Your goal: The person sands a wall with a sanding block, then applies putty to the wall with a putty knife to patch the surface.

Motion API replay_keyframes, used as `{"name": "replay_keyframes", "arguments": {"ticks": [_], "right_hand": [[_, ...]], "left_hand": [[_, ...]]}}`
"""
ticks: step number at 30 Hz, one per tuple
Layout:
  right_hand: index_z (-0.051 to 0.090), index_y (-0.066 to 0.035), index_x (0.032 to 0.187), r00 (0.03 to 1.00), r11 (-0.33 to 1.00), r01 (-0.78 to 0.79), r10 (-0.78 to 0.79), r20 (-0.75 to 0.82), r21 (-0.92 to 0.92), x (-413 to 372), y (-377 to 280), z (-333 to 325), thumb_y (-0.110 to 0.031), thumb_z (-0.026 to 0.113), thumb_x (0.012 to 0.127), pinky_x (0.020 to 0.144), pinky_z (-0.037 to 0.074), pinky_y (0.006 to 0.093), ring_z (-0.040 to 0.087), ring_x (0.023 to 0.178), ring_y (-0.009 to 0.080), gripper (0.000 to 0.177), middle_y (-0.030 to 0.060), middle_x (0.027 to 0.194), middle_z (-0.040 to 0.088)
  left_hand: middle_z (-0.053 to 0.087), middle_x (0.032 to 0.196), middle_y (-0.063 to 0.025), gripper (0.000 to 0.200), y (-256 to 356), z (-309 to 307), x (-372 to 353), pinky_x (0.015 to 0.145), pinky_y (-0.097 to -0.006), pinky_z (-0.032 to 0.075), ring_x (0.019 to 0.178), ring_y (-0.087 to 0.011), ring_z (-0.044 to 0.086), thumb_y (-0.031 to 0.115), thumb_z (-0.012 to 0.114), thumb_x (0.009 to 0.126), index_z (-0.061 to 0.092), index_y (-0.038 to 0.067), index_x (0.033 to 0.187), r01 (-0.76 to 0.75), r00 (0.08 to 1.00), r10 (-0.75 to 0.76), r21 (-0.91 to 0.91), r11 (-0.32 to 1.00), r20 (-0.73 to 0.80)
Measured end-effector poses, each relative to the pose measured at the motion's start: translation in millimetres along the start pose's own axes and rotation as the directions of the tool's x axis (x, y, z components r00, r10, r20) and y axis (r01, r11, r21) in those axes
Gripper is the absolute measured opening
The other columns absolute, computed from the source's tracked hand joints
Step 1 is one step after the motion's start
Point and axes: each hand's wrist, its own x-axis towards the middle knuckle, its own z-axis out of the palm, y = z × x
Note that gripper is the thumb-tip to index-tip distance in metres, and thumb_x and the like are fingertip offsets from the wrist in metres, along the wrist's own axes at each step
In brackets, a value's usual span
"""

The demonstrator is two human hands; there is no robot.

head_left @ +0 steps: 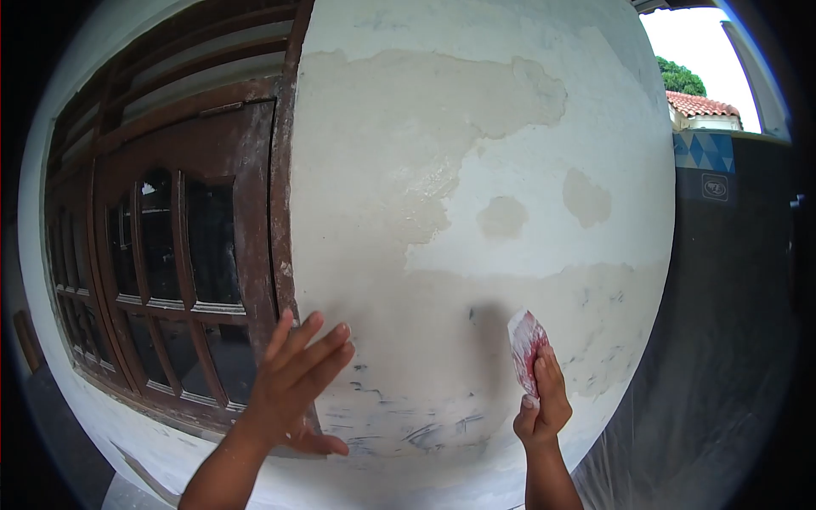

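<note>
My left hand (293, 387) is open with its fingers spread, holding nothing, in front of the wall beside the lower right corner of the window frame. In my right hand (546, 398) I grip a flat red piece smeared with white (527, 344); it stands upright, my thumb and fingers closed round its lower end. Behind both hands is a white wall (518, 153) with beige patches of filler (374, 144), some wet and shiny near the middle. Dark scuffs (425, 429) mark its lower part. Shadows of my hands fall on the wall.
To the left, a brown wooden window (259, 204) with dark panes is set in the wall, its frame worn and dusted white. Dark sheeting (722, 280) with a blue-patterned strip (704, 151) stands on the right. Beyond it show a tiled roof (701, 105) and a tree (680, 78).
</note>
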Motion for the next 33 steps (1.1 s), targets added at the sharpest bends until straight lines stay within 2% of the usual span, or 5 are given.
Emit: {"name": "replay_keyframes", "arguments": {"ticks": [4, 9, 17, 28, 33], "right_hand": [[0.058, 0.011, 0.128, 0.966, 0.96, -0.259, 0.256, -0.043, -0.103, -86, -35, -27, -0.024, 0.042, 0.104, 0.104, 0.047, 0.0479, 0.059, 0.123, 0.0406, 0.045, 0.0299, 0.125, 0.063], [0.061, 0.007, 0.121, 0.38, 0.396, -0.875, 0.918, -0.11, 0.278, -156, -73, -68, -0.03, 0.047, 0.106, 0.07, 0.062, 0.0349, 0.07, 0.082, 0.0221, 0.043, 0.0162, 0.1, 0.068], [0.063, -0.007, 0.105, -0.396, -0.343, -0.825, 0.918, -0.027, 0.45, -213, -84, -166, -0.036, 0.049, 0.105, 0.049, 0.046, 0.0309, 0.064, 0.067, 0.0162, 0.033, 0.0034, 0.08, 0.065], [0.059, -0.006, 0.115, -0.508, -0.48, -0.659, 0.852, 0.127, 0.58, -283, -33, -330, -0.014, 0.048, 0.101, 0.07, 0.052, 0.034, 0.065, 0.087, 0.0182, 0.019, 0.0064, 0.099, 0.067], [0.061, -0.002, 0.11, -0.46, -0.442, -0.861, 0.888, -0.017, 0.252, -348, 15, -432, -0.011, 0.056, 0.098, 0.066, 0.058, 0.0319, 0.068, 0.081, 0.016, 0.016, 0.0085, 0.095, 0.068]], "left_hand": [[0.051, 0.146, -0.0191, 0.105, 64, 77, -77, 0.119, -0.057, 0.016, 0.145, -0.0374, 0.034, 0.087, 0.035, 0.083, 0.053, 0.0, 0.139, 0.112, 0.975, -0.195, -0.521, 0.846, -0.107], [0.048, 0.148, -0.0217, 0.101, 161, 158, -139, 0.119, -0.0535, 0.019, 0.147, -0.0382, 0.031, 0.081, 0.032, 0.089, 0.049, -0.004, 0.141, 0.45, 0.854, -0.451, -0.806, 0.384, 0.261], [0.044, 0.151, -0.0209, 0.088, 290, 226, -181, 0.12, -0.0467, 0.019, 0.148, -0.0353, 0.028, 0.07, 0.025, 0.098, 0.047, -0.002, 0.144, 0.684, 0.654, -0.313, -0.715, -0.145, 0.688], [0.037, 0.157, -0.0183, 0.094, 417, 299, -201, 0.12, -0.0513, 0.016, 0.15, -0.0325, 0.024, 0.076, 0.019, 0.096, 0.04, 0.001, 0.149, 0.802, 0.284, -0.306, -0.4, -0.444, 0.909], [0.035, 0.158, -0.0186, 0.094, 484, 326, -215, 0.12, -0.0507, 0.018, 0.149, -0.033, 0.025, 0.075, 0.018, 0.096, 0.038, 0.0, 0.15, 0.77, 0.028, -0.345, -0.241, -0.591, 0.938]]}}
